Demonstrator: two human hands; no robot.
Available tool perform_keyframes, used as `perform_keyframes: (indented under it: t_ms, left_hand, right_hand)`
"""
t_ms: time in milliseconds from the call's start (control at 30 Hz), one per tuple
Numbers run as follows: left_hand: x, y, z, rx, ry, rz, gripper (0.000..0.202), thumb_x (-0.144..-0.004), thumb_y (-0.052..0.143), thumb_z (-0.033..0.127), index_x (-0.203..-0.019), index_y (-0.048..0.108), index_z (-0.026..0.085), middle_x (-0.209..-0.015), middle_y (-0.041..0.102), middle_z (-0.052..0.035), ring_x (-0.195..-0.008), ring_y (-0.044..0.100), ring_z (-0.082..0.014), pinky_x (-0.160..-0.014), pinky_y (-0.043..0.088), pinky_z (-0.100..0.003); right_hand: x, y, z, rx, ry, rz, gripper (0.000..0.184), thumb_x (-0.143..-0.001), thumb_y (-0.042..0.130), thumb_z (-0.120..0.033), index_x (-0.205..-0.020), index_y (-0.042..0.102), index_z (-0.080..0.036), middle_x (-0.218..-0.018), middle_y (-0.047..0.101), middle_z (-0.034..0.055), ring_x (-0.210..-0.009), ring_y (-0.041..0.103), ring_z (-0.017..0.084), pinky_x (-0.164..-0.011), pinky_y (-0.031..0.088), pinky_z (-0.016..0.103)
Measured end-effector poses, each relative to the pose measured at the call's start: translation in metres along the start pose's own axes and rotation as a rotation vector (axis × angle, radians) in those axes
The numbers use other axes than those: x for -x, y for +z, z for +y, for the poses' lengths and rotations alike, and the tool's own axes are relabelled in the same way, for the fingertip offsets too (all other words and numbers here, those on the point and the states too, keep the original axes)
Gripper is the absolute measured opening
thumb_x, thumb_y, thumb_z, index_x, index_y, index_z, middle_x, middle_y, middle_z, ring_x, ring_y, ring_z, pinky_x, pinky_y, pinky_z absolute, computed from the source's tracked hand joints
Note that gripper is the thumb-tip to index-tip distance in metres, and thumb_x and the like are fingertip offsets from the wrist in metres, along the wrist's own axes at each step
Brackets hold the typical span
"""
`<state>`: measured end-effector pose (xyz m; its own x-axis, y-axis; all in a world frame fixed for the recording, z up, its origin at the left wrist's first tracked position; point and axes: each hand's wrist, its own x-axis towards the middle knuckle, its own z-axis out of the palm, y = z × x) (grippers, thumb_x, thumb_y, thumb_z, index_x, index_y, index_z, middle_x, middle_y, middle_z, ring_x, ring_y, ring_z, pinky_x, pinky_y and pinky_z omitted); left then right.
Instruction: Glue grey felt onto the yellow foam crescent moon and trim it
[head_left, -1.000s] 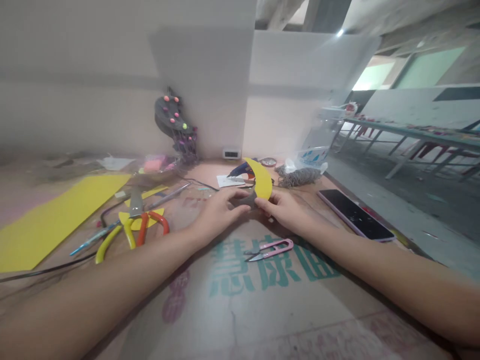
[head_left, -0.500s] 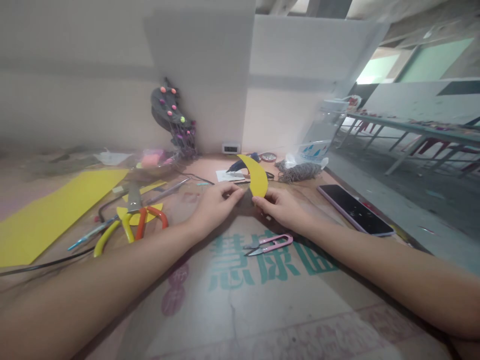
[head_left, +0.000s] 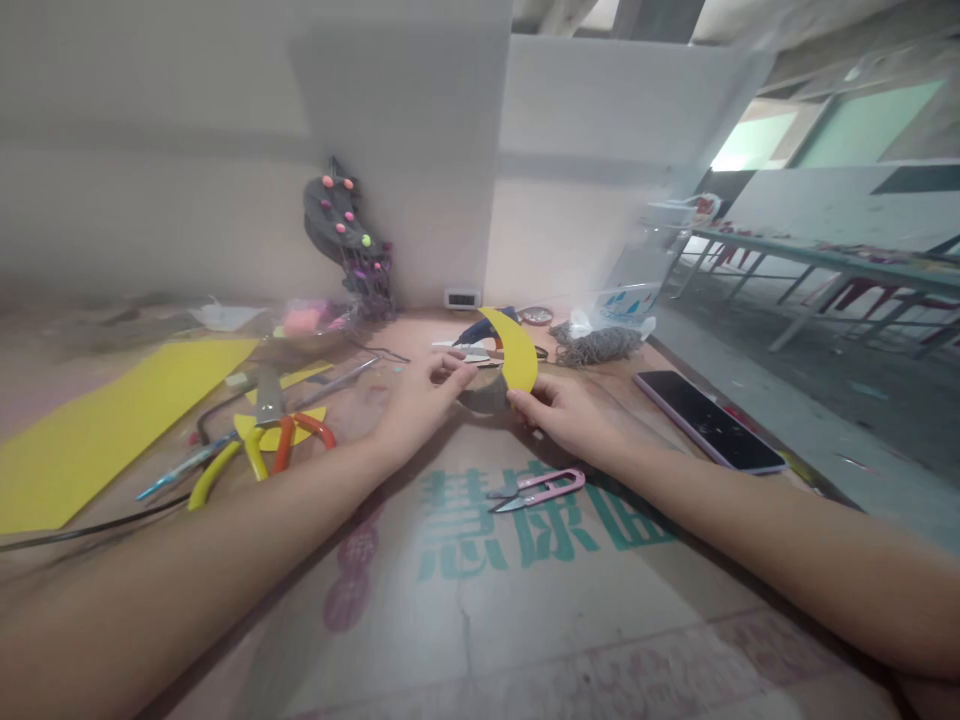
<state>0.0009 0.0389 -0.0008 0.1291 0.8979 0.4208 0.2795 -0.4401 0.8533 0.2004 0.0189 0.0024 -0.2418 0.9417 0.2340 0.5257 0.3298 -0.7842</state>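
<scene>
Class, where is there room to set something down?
Free: the wide tabletop near the wearer, bordered by snips and forearms; a small patch between right hand, yarn and phone. Crowded: left, with yellow sheet and tools; behind the crescent, with glue gun.

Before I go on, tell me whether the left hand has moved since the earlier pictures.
Yes: judged against the unmoved pink thread snips, the left hand has shifted a little leftward.

Right hand (head_left: 561, 408) pinched, left hand (head_left: 424, 402) curled
</scene>
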Motion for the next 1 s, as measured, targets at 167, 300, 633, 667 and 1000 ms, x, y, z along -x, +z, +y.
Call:
perform_keyframes:
  t_ms: [167,300,633,667,1000]
  left_hand:
    - [0.006,0.004,0.002,-0.02,0.04,-0.147,0.029,-0.079,0.067,0.03,-0.106,0.067,0.018,-0.099,0.072,-0.0056,-0.09,0.066,-0.0201,-0.081,0.05,-0.032]
    - [0.008,0.004,0.0,-0.186,0.097,-0.16,0.021,-0.079,0.067,0.03,-0.095,0.072,0.019,-0.098,0.074,-0.0051,-0.089,0.066,-0.0212,-0.081,0.05,-0.033]
    - [0.011,0.003,0.015,-0.162,0.014,-0.221,0.026,-0.086,0.055,0.035,-0.08,0.072,0.018,-0.075,0.072,-0.001,-0.07,0.063,-0.0175,-0.068,0.048,-0.027]
    - [0.011,0.003,0.015,-0.164,0.011,-0.22,0.027,-0.087,0.054,0.036,-0.078,0.072,0.017,-0.073,0.071,-0.0007,-0.069,0.062,-0.0173,-0.067,0.047,-0.027]
    - [0.006,0.002,0.001,-0.145,0.061,-0.137,0.03,-0.091,0.05,0.041,-0.092,0.068,0.018,-0.089,0.071,-0.0039,-0.081,0.063,-0.0183,-0.071,0.047,-0.027]
  right_hand:
    - [0.0,0.0,0.0,0.043,-0.042,-0.002,0.027,-0.086,0.051,-0.037,-0.071,0.059,-0.016,-0.059,0.058,-0.0009,-0.055,0.053,0.013,-0.053,0.039,0.024]
    - [0.0,-0.001,0.0,0.045,-0.066,-0.003,0.027,-0.086,0.05,-0.037,-0.072,0.06,-0.016,-0.059,0.057,-0.0015,-0.056,0.052,0.013,-0.055,0.039,0.024]
    - [0.0,-0.001,-0.003,0.024,-0.084,-0.041,0.023,-0.084,0.054,-0.036,-0.083,0.062,-0.014,-0.072,0.063,0.0023,-0.063,0.056,0.015,-0.057,0.041,0.024]
    - [0.0,-0.001,-0.003,0.028,-0.084,-0.048,0.024,-0.085,0.053,-0.036,-0.079,0.061,-0.014,-0.069,0.061,0.0018,-0.061,0.054,0.014,-0.056,0.04,0.024]
    - [0.002,-0.002,-0.004,0.023,-0.028,-0.066,0.027,-0.087,0.05,-0.038,-0.076,0.06,-0.015,-0.062,0.059,0.0002,-0.055,0.054,0.014,-0.052,0.039,0.025]
